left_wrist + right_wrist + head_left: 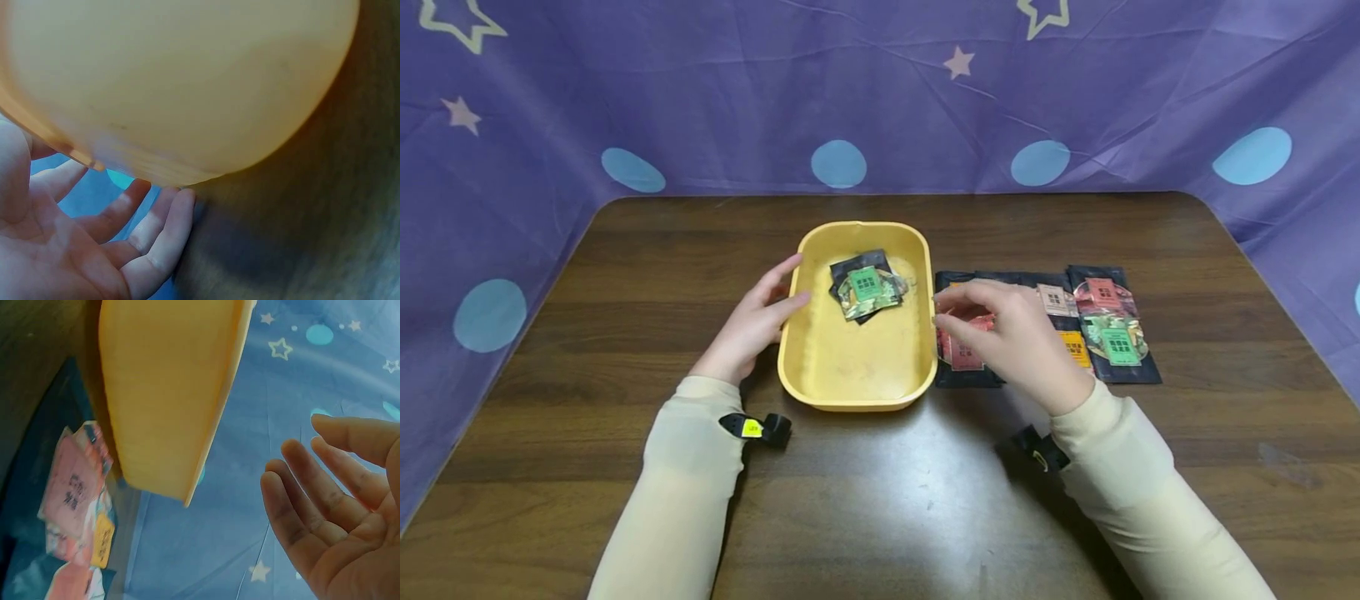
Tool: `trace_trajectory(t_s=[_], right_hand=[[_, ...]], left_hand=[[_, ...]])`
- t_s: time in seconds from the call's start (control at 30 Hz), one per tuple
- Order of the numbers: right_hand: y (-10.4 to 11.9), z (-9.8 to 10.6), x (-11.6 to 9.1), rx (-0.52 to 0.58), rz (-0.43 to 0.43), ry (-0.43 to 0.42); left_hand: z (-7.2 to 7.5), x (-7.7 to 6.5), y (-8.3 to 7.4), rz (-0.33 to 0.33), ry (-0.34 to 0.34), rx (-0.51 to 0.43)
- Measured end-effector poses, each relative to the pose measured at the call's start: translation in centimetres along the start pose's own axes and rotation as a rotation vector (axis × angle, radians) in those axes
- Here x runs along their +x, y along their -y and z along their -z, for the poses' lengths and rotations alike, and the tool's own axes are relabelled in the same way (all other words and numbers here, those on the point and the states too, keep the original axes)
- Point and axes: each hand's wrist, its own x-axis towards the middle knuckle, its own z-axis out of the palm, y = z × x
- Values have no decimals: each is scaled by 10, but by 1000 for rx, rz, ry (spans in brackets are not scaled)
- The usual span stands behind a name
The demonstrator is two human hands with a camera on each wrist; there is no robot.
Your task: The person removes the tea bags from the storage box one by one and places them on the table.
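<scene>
A yellow plastic basin [853,362] stands on the table. Inside it lie small sachets: one with a green label [867,285] rests on a dark sachet [871,260]. My left hand [748,325] is at the basin's left side, its thumb at the rim and its relaxed fingertips against the outer wall, as the left wrist view also shows. By the right rim hovers my right hand [1018,342], fingers loosely bent and nothing between them. Beneath and beside it, dark sachets with red [964,360] and orange [1075,346] labels are partly hidden by this hand.
To the far right of the row lies a dark packet [1112,325] with red and green labels. Brown wood tabletop [865,500] surrounds everything. A purple curtain [737,92] with stars and blue dots hangs behind the table.
</scene>
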Motion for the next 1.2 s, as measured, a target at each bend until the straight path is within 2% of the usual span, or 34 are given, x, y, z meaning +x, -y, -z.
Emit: trace_trajectory(t_s=[0.2, 0.43, 0.6, 0.9, 1.1, 1.2], right_hand=[[10, -2, 13, -25, 47, 59], [11, -7, 32, -87, 89, 108], [10, -13, 45, -158, 86, 155], [3, -26, 65, -261, 29, 286], [-6, -37, 78, -282, 28, 338], [-10, -41, 83, -315, 61, 356]], left_hand=[[0, 0, -1, 2, -2, 13], [0, 0, -1, 2, 1, 10], [0, 0, -1, 2, 0, 7], [-1, 0, 0, -3, -2, 3], [0, 0, -1, -1, 2, -3], [0, 0, -2, 1, 3, -1]])
